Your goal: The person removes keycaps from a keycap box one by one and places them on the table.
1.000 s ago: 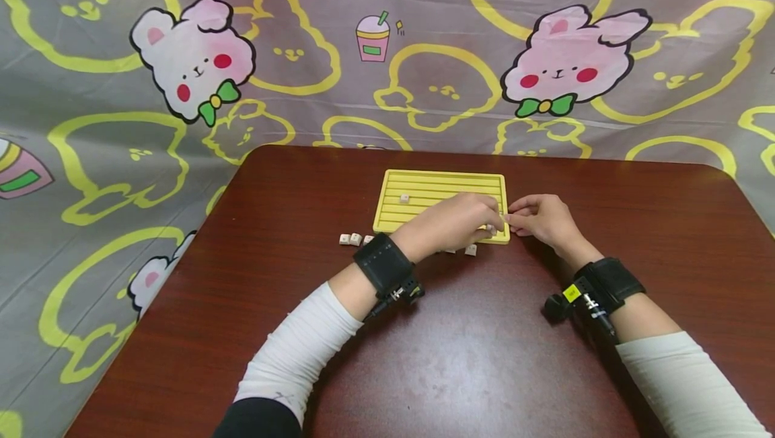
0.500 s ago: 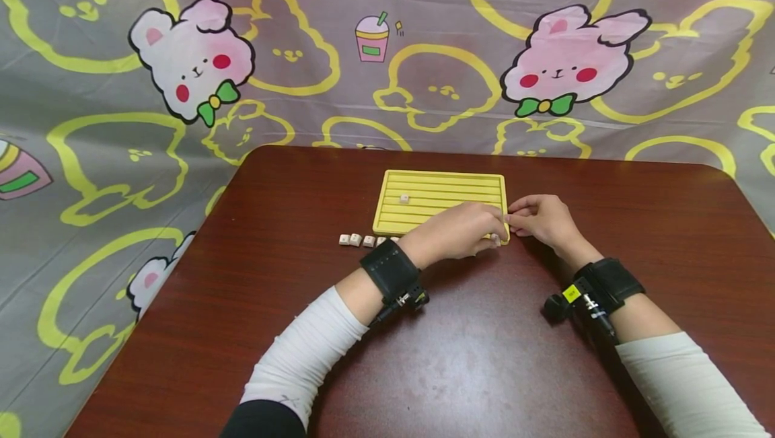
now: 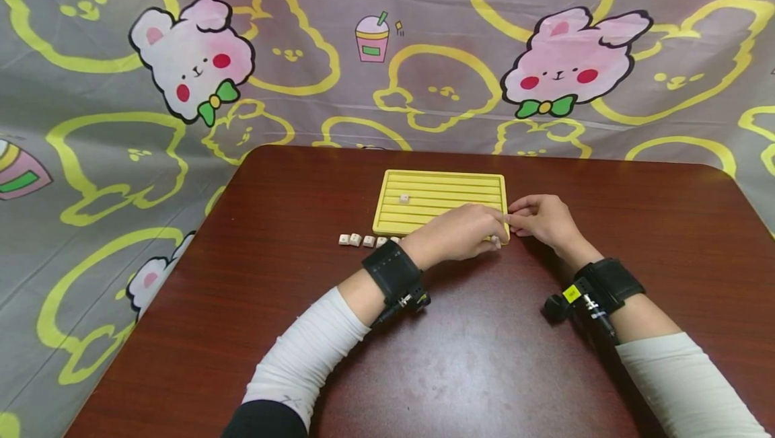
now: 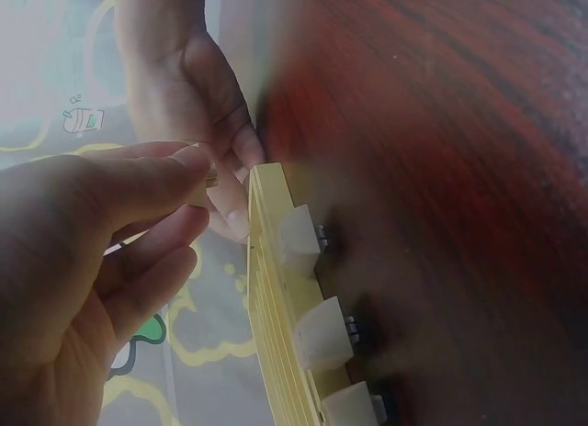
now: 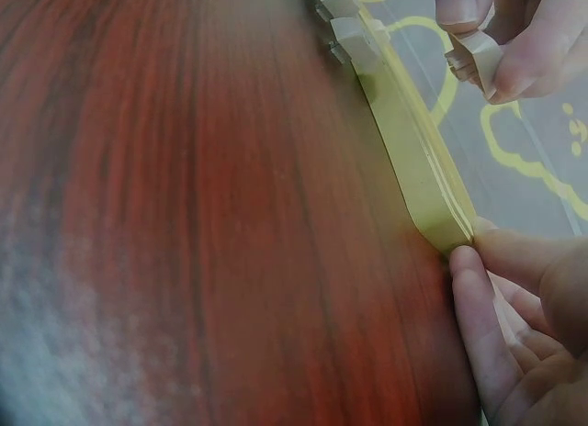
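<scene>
Between its thumb and fingertips, my left hand (image 3: pixel 463 231) pinches a small cream keycap (image 5: pixel 478 61) above the front right part of a yellow ridged tray (image 3: pixel 451 189). The hollow underside of that keycap shows in the right wrist view. My right hand (image 3: pixel 541 219) holds the tray's front right corner, thumb and finger meeting there in the right wrist view. One keycap (image 3: pixel 404 198) sits on the tray's ridges, left of the middle. More keycaps (image 4: pixel 323 334) stand along the tray's front side; the left forearm and hand hide part of this row in the head view.
The row's left end keycaps (image 3: pixel 368 241) lie on the dark red wooden table (image 3: pixel 478 357), in front of the tray. A grey cartoon-print cloth (image 3: pixel 339 101) hangs close behind the table and down its left side. Each wrist bears a black strapped camera (image 3: pixel 418 300).
My left hand has drawn slightly toward the near side and right, from over the tray to its front edge, keycap still pinched. The right hand has stayed at the tray corner.
</scene>
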